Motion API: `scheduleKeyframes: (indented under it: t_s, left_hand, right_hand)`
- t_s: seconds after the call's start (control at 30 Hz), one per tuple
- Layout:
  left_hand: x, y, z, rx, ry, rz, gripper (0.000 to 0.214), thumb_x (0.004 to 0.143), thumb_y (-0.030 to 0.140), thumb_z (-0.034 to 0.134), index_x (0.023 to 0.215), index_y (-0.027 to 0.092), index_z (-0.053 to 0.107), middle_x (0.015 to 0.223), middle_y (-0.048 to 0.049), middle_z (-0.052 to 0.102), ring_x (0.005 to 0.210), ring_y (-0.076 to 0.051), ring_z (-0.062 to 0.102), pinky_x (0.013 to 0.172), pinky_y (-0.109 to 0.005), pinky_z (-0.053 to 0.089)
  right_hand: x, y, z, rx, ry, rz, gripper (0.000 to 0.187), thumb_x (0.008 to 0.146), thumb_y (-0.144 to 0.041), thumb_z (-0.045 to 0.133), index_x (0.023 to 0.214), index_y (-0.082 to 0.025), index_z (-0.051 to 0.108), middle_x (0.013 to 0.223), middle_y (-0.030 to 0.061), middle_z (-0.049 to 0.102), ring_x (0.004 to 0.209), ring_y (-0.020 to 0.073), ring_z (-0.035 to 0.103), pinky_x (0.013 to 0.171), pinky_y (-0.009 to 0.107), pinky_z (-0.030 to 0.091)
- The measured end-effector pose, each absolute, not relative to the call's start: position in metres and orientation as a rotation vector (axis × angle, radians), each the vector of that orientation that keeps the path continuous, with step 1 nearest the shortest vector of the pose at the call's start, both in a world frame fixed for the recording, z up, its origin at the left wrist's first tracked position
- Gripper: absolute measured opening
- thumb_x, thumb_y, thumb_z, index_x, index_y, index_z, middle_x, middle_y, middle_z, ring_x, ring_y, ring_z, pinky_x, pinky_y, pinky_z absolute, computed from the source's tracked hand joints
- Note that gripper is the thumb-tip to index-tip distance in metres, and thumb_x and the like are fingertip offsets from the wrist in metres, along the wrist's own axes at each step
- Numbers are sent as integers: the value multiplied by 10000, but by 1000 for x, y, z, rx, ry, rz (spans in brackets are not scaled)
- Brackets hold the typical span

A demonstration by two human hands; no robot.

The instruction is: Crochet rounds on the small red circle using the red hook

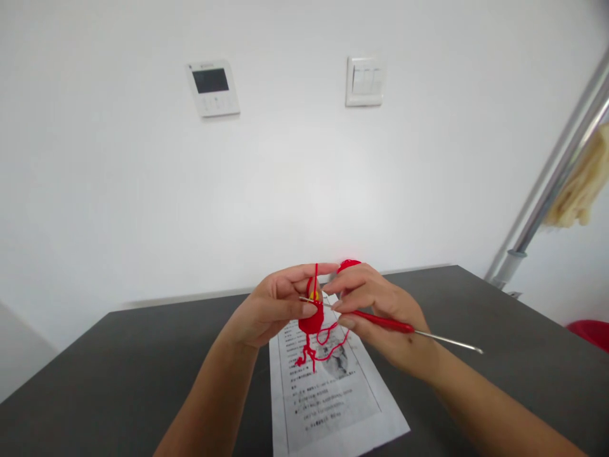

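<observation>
Between the thumb and fingers of my left hand point(271, 304) is a small red crochet piece point(311, 321), with a bit of yellow showing above it. A strand of red yarn point(316, 279) runs up over my left index finger, which is stretched out. My right hand point(380, 311) grips a crochet hook point(387, 322) by its red handle. The hook's metal tip lies at the top edge of the red piece, by my left thumb. Loose red yarn tails point(309, 355) dangle below. Behind my right fingers a red yarn ball point(349, 264) is partly hidden.
A printed paper sheet point(328, 412) lies on the dark table point(190, 355) under my hands. The white wall behind carries a control panel point(215, 89) and a light switch point(364, 81). At the right stand a metal pole point(561, 171) and a red object point(590, 333).
</observation>
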State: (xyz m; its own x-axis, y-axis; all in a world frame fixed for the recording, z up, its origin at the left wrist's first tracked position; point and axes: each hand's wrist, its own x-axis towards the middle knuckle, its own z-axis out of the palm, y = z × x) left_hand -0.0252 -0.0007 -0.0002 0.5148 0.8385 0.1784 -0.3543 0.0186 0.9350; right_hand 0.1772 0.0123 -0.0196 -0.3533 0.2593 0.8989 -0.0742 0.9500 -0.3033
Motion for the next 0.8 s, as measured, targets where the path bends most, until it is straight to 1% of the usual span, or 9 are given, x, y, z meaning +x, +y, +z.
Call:
scheduleKeyframes:
  t_s: [0.07,0.13,0.23,0.3,0.4,0.47,0.53,0.67,0.8]
  left_hand:
    - [-25,-1,-1,1234,447,982,479,693,139,806,1162,219,756,810,-44,750,685,-142,644,695,-269,461]
    - [-24,0,-1,1228,418,991,476,699,148,805,1168,208,754,764,-28,719,655,-122,615,653,-244,438]
    - [-21,-1,0,1223,459,1041,503,694,182,823,1191,191,744,745,-24,684,629,-109,573,614,-234,409]
    - [-18,-3,1,1224,517,1081,522,677,190,845,1189,204,744,737,-16,675,623,-106,563,613,-235,408]
    - [-13,-6,2,1217,599,1115,525,667,179,860,1177,233,744,746,-12,694,637,-112,590,651,-245,437]
    - [-11,-7,2,1211,632,1111,527,672,192,859,1184,234,739,775,-24,715,662,-128,616,685,-262,459]
    - [-11,-7,2,1215,627,1101,534,668,191,857,1187,226,738,788,-32,724,663,-130,617,682,-260,459]
    - [-17,-8,4,1233,536,1159,499,667,147,826,1157,196,748,676,0,657,576,-92,532,581,-222,383]
    - [-20,-11,8,1259,478,1154,467,666,152,782,1131,162,743,601,14,583,547,-102,472,564,-253,331]
  right_hand:
    - [177,14,-19,-107,-1874,498,89,915,-162,671,962,-231,703,996,56,753,947,178,704,829,341,596]
    - [175,14,-21,-77,-1821,584,109,915,-149,668,976,-229,710,966,55,766,922,173,715,813,331,605]
    - [173,15,-24,-81,-1793,528,131,904,-131,674,981,-228,717,961,58,775,905,177,721,805,340,611]
    - [174,16,-24,-89,-1813,446,159,899,-120,673,1002,-234,717,971,58,778,906,182,721,806,353,613]
    - [178,18,-20,-66,-1836,365,175,907,-120,663,1036,-226,715,979,67,781,927,186,718,807,358,613]
    - [180,19,-17,-41,-1849,335,156,918,-134,657,1036,-217,717,950,71,784,919,186,723,803,356,613]
    - [183,19,-15,-17,-1869,318,133,925,-146,656,1026,-206,721,920,76,788,902,187,733,809,360,612]
    - [184,18,-15,-7,-1828,390,108,933,-178,659,1012,-206,727,931,95,796,896,204,745,813,389,617]
    - [182,15,-17,-8,-1764,553,115,939,-215,659,1024,-234,734,939,83,794,886,216,753,773,401,630]
